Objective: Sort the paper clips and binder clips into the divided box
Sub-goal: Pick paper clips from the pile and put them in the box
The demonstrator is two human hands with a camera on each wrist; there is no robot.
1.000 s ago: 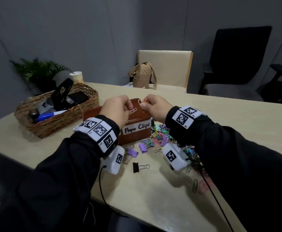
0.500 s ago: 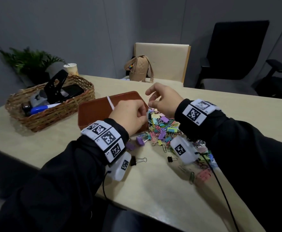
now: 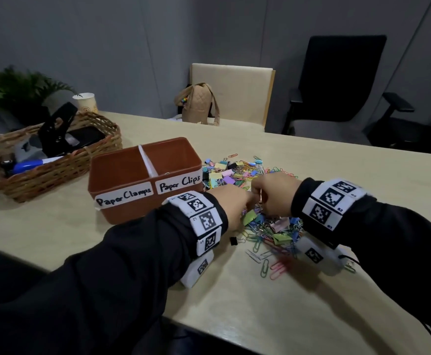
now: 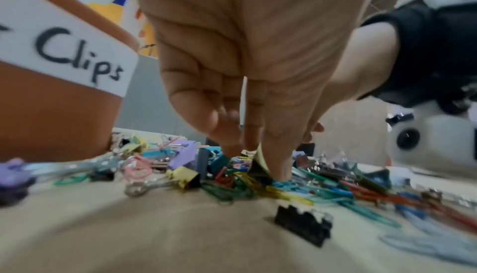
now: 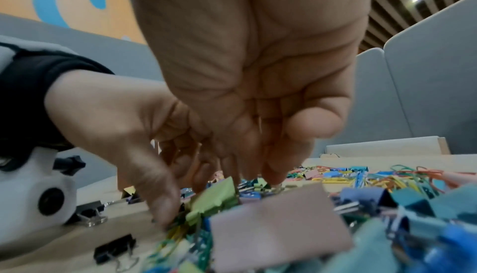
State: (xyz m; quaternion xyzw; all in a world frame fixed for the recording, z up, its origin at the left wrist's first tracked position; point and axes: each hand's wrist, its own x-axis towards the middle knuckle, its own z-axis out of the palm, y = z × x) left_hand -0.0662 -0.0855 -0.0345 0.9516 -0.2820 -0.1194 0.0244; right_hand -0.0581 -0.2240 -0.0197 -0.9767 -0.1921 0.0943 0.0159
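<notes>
Coloured wire and painted metal sit under both hands: the left hand (image 4: 247,85) and right hand (image 5: 258,104) reach fingers-down into the clip pile (image 3: 258,201); whether either pinches anything, I cannot tell. This looks like the picking step. Next comes lifting one clip cleanly and carrying it to the brown box (image 3: 142,198) just left of the pile.

Multicoloured clips (image 3: 237,172) beside a brown box (image 3: 122,175)

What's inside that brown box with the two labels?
The divided box looks nearly empty: the compartment labelled Paper Clamps shows bare floor, and something small and pale lies in the Paper Clips side. Its near wall hides the front of both floors.
</notes>
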